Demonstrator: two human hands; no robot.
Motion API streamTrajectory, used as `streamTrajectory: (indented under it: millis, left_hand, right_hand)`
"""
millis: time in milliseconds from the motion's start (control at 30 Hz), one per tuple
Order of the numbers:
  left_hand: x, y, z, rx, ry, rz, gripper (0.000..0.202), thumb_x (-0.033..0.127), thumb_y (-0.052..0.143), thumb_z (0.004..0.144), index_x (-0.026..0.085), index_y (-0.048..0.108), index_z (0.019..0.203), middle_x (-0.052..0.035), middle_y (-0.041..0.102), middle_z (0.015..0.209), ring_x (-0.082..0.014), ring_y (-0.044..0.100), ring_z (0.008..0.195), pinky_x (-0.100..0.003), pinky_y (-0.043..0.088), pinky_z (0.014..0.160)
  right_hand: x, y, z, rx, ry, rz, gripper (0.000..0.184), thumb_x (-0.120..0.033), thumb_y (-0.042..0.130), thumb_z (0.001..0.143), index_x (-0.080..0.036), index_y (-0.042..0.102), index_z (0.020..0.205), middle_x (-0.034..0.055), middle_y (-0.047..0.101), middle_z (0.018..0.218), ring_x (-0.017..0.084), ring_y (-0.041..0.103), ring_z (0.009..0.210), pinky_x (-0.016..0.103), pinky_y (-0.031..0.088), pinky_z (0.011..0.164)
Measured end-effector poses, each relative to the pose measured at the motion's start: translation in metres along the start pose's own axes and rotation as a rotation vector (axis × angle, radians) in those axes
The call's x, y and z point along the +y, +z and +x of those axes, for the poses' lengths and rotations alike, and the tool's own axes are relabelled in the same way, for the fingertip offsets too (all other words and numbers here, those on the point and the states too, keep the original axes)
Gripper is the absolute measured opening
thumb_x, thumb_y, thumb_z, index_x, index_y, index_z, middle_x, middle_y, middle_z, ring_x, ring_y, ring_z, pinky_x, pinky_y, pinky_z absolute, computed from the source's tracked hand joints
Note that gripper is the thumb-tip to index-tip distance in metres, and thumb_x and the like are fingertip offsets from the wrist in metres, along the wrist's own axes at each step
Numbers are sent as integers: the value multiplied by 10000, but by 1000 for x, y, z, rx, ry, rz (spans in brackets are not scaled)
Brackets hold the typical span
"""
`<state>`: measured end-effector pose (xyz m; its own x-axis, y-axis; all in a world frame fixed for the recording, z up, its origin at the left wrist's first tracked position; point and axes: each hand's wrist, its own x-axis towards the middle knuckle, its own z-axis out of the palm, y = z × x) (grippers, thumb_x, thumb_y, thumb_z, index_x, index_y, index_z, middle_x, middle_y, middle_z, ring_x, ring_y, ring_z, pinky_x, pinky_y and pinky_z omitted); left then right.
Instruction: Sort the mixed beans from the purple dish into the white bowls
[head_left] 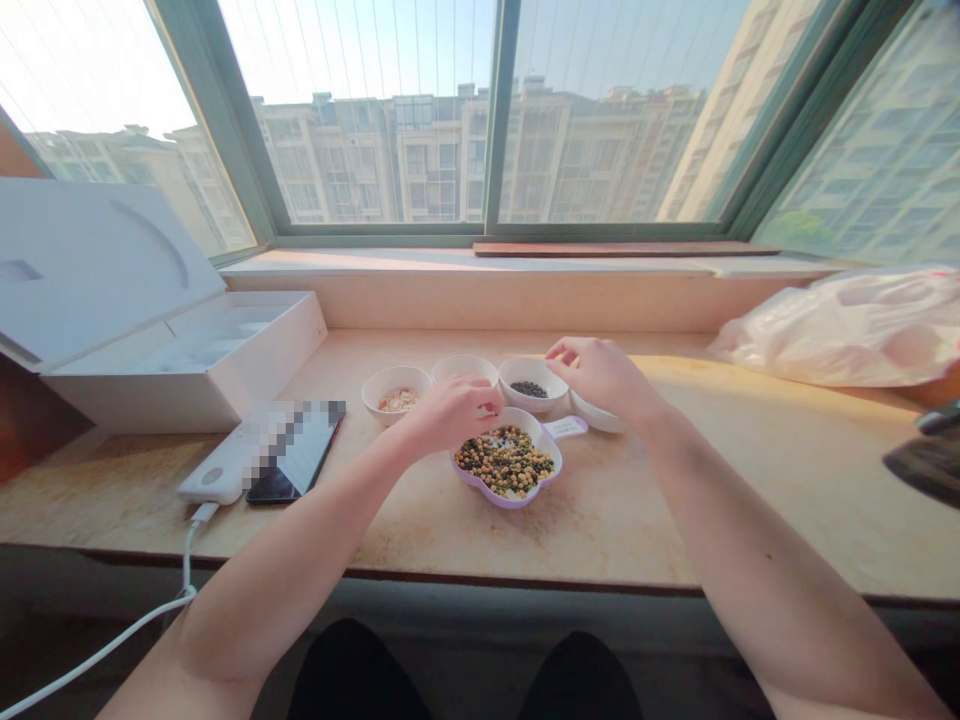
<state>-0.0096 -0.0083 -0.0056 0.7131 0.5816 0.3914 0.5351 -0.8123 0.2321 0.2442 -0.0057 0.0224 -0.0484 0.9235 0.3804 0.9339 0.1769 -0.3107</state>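
Fingers curled at eleven and one o'clock from the bean bowl (507, 502), left hand (461, 402) and right hand (596, 370) partly hide dishes (596, 414), any pinch unclear to me.

An open white box (262, 350) stands at the counter's (787, 490) back left corner. Nearer the front edge lie a power bank (214, 477) and a phone (307, 462); a white cable (187, 560) hangs over that edge. A plastic bag (847, 330) sits back right.

Single view, head-worn: looks forward and down from above knees (581, 675), across counter (427, 525) to window (497, 130). Wide framing; left hand (459, 408) and right hand (596, 372) near, mid-frame; window farther, along top.
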Motion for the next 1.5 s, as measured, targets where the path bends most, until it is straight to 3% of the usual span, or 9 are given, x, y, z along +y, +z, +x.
streamTrajectory:
  millis: [300, 833, 933, 1033, 1200, 1333, 1500]
  left_hand:
    - [-21, -2, 1, 182, -118, 133, 108, 153, 658, 917, 185, 741, 856, -33, 743, 920, -186, 668, 846, -316, 494, 823]
    - [-35, -7, 3, 170, -179, 271, 145, 141, 609, 945, 184, 740, 899, -58, 745, 971, -219, 673, 936, -364, 478, 883]
    - [-36, -6, 4, 155, -203, 286, 152, 156, 600, 958, 182, 743, 914, -61, 747, 978, -221, 674, 937, -358, 477, 877]
    - [-37, -6, 5, 137, -233, 305, 162, 162, 593, 964, 178, 752, 932, -65, 752, 993, -225, 679, 938, -354, 478, 872]
    - [-40, -5, 5, 108, -272, 312, 190, 169, 578, 967, 180, 767, 957, -66, 759, 1021, -231, 684, 944, -349, 480, 864]
    - [-44, -2, 6, 93, -297, 318, 228, 156, 553, 960, 188, 777, 930, -65, 762, 1003, -224, 682, 915, -338, 479, 835]
    - [-46, 1, 5, 97, -283, 327, 250, 145, 539, 950, 184, 783, 911, -69, 756, 961, -217, 677, 880, -329, 475, 803]
  right_hand:
    - [-2, -1, 0, -24, 18, -39, 183, -255, 631, 933, -193, 783, 1014, 83, 809, 1004, 262, 742, 936, 335, 484, 760]
    - [-10, 3, -4, -59, -74, 49, 228, -327, 613, 935, -192, 788, 993, 80, 790, 922, 241, 711, 825, 348, 481, 739]
    - [-19, 6, -8, -161, -144, 175, 222, -340, 634, 926, -207, 793, 1003, 55, 785, 894, 211, 694, 782, 320, 486, 714]
    - [-33, 14, -15, -367, -298, 336, 208, -342, 659, 910, -218, 793, 1009, 36, 785, 899, 192, 692, 797, 297, 504, 728]
    - [-57, 30, -30, -562, -563, 370, 317, -288, 755, 813, -262, 774, 1128, 39, 777, 1133, 258, 690, 1026, 375, 508, 952]
    - [-66, 37, -37, -590, -564, 456, 275, -225, 786, 743, -273, 791, 1015, 39, 771, 1161, 311, 685, 1106, 412, 494, 1027]
    - [-64, 39, -37, -592, -488, 471, 57, -270, 769, 761, -268, 797, 810, 26, 787, 965, 286, 720, 917, 396, 540, 855]
